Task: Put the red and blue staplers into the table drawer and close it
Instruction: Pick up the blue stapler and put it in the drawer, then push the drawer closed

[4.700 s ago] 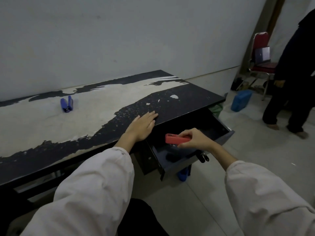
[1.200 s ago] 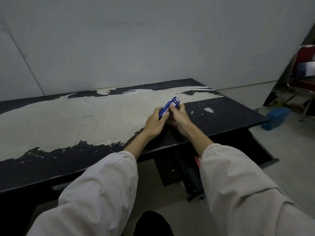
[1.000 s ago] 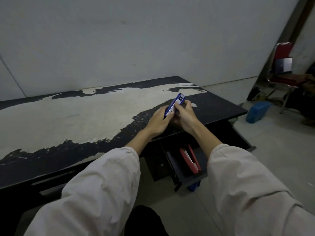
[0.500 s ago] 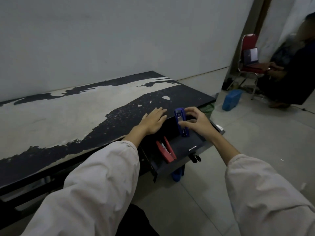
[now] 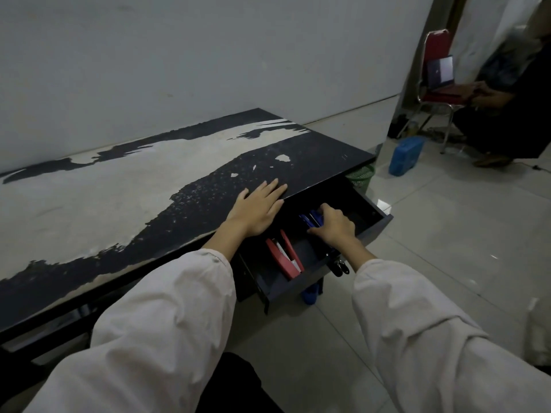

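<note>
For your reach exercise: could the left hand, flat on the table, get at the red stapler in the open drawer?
Probably yes. The left hand rests by the table edge, and the red stapler lies uncovered in the open drawer just below it.

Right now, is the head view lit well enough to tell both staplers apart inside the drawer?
Head view: dim and low-contrast. The red stapler still reads clearly against the dark drawer. The blue stapler nearly blends in and is partly covered by the right hand. Wide-angle bending shows at the edges.
</note>
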